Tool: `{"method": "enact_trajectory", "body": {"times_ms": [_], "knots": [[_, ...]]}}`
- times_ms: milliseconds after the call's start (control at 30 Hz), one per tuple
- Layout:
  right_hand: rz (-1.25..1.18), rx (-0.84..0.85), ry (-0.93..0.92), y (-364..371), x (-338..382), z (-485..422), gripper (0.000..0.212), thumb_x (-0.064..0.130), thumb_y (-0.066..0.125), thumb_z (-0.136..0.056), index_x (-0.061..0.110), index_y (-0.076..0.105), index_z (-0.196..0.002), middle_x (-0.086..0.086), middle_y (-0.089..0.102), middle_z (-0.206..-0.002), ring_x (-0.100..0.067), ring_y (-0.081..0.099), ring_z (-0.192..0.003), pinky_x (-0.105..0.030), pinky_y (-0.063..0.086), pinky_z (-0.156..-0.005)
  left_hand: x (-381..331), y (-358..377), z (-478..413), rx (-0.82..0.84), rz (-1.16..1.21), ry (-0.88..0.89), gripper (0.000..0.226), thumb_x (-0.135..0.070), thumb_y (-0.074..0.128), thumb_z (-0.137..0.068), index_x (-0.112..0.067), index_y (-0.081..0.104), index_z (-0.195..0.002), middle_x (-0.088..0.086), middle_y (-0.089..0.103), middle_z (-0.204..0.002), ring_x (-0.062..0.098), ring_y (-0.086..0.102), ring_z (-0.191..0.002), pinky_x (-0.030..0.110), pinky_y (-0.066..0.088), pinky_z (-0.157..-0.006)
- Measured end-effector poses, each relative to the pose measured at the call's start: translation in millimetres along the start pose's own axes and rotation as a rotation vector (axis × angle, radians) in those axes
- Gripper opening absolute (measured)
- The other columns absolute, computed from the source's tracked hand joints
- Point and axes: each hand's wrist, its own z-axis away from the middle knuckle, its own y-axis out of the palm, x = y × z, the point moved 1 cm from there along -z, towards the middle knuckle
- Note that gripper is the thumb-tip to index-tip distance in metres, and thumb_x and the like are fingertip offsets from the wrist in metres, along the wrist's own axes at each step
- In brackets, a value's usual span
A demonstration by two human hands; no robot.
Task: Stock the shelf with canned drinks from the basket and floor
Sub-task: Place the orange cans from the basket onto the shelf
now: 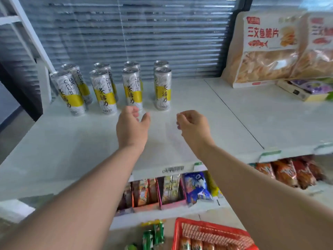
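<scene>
A white shelving unit fills the view, its top board pale and smooth, with a seam dividing it into two panels. Behind it hangs a grey horizontal blind, bright daylight glowing through its slats. A white slanted frame runs along the left side beside a dark panel. Lower left, a strip of grey floor shows. Price-tag holders line the board's front edge, and a lower shelf sits beneath.

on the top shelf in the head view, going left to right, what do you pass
four pairs of white-and-yellow cans: first pair → second pair → third pair → fourth pair → big chip bags → purple box
</scene>
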Motion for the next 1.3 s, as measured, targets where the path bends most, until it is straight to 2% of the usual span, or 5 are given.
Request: {"method": "enact_trajectory", "body": {"times_ms": [233,533,800,1167,1300], "knots": [[-0.036,-0.064,0.116,-70.7,-4.7,134.4,0.041,0.025,0.050,-0.090,-0.015,0.059,-0.095,-0.014,0.054,-0.068,-0.018,0.044,-0.065,-0.034,0.035,-0.063,-37.5,-42.0,127.9,0.091,0.027,0.155,0.024,-0.029,0.061,-0.084,-0.011,0.060,-0.100,-0.002,0.062,-0.087,0.010,0.053,-0.074,0.023,0.042,-0.075],[0.029,-0.141,0.451,-188.9,-131.0,252.0,0.027,0.026,0.048,-0.094,0.017,0.057,-0.070,-0.003,0.063,-0.066,-0.020,0.057,-0.066,-0.032,0.041,-0.063,8.4,15.0,298.4,0.399,-0.066,-0.060,0.028,-0.036,0.065,-0.083,-0.012,0.063,-0.096,-0.001,0.064,-0.082,0.014,0.058,-0.076,0.030,0.047,-0.075],[0.056,-0.095,0.686,-246.1,-310.8,268.8,0.025,0.024,0.049,-0.092,0.020,0.061,-0.070,0.001,0.064,-0.066,-0.019,0.057,-0.065,-0.033,0.043,-0.063,93.8,125.4,413.6,0.584,-0.213,-0.311,0.025,-0.038,0.064,-0.087,-0.016,0.058,-0.096,-0.014,0.052,-0.074,0.000,0.049,-0.064,0.010,0.036,-0.051],[0.153,-0.002,0.766,-240.5,-531.9,240.5,0.035,0.031,0.048,-0.094,0.000,0.061,-0.082,-0.018,0.064,-0.073,-0.026,0.055,-0.067,-0.042,0.049,-0.063,224.5,279.3,501.7,0.638,-0.336,-0.529,0.036,-0.043,0.063,-0.086,-0.016,0.055,-0.109,-0.016,0.049,-0.079,0.000,0.047,-0.066,0.019,0.032,-0.051],[0.175,0.086,0.762,-207.2,-592.9,218.3,0.033,0.036,0.047,-0.100,0.018,0.053,-0.073,0.005,0.053,-0.061,-0.010,0.047,-0.055,-0.027,0.035,-0.049,283.1,322.1,500.1,0.678,-0.373,-0.503,0.043,-0.046,0.061,-0.087,-0.017,0.056,-0.117,-0.007,0.061,-0.100,0.008,0.055,-0.075,0.020,0.035,-0.051]]}}
